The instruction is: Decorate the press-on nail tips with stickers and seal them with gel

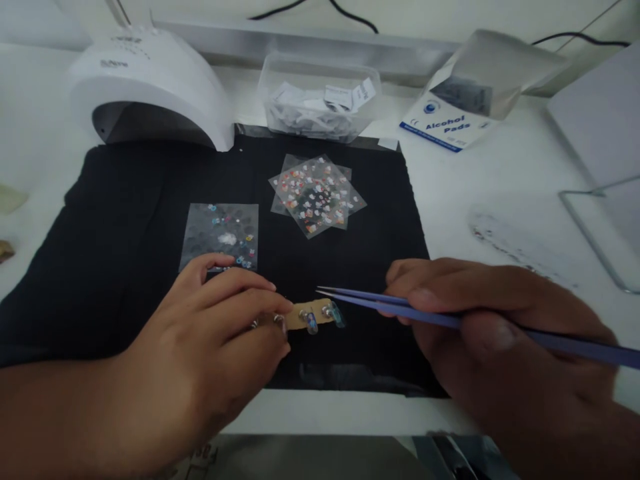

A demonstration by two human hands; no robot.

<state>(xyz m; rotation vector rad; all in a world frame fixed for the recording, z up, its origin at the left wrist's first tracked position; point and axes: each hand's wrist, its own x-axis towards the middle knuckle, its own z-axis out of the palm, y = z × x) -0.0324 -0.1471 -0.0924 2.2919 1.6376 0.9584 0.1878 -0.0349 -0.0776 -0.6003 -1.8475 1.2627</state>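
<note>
I see my left hand pinching one end of a tan strip on the black mat; my fingers cover that end. Small nail tips sit on the strip, too small to read. My right hand grips purple tweezers, points slightly parted just above the strip, handle cut off at the right edge.

one tweezers, two hands, one lamp, one tub
</note>
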